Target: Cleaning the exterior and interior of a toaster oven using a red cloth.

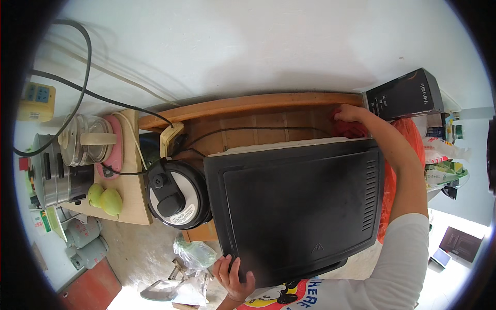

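Note:
A large black countertop oven (298, 205) with side vents and a handle stands before me, set at an angle on a wooden table (252, 102). My left hand (234, 277) rests with spread fingers on its near left corner. Behind the oven, at the far right of the tabletop, my right hand (347, 113) grips a red cloth (350, 129) and presses it to the wood near the raised back edge. A black cable runs along the tabletop behind the oven.
Left of the oven stand an electric pressure cooker (176, 193) and a power strip (170, 139). A black box (403, 97) and a red plastic bag (409, 135) are at right. Further left are a glass kettle (71, 143), green fruit (111, 201) and a steamer pot (50, 174).

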Motion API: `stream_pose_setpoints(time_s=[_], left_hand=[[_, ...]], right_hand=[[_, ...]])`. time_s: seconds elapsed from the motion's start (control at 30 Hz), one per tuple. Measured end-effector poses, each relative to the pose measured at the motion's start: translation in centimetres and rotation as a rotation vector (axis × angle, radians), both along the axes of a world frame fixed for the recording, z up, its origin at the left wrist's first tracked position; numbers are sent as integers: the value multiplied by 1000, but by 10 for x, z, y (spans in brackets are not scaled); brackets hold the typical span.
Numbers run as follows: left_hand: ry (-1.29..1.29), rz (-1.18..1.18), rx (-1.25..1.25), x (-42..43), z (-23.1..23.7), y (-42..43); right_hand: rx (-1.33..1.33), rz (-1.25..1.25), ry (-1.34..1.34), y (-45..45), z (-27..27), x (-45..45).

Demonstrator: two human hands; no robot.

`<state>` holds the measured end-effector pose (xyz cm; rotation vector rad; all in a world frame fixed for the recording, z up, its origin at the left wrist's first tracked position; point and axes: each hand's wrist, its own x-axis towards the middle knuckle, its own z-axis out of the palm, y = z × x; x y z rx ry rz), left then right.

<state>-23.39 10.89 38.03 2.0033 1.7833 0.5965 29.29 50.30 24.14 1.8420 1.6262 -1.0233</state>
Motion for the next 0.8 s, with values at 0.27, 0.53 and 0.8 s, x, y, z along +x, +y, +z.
stream_pose_setpoints(time_s=[0.27,0.53,0.8], left_hand=[[12,0,-4,-2,-5,-3],[-10,-28,22,-3,-8,-1],[19,82,363,8,-24,13]], right_hand=[[-21,76,-153,6,-55,-37],[2,465,-258,9,-94,2],[-220,22,-312,12,-86,33]])
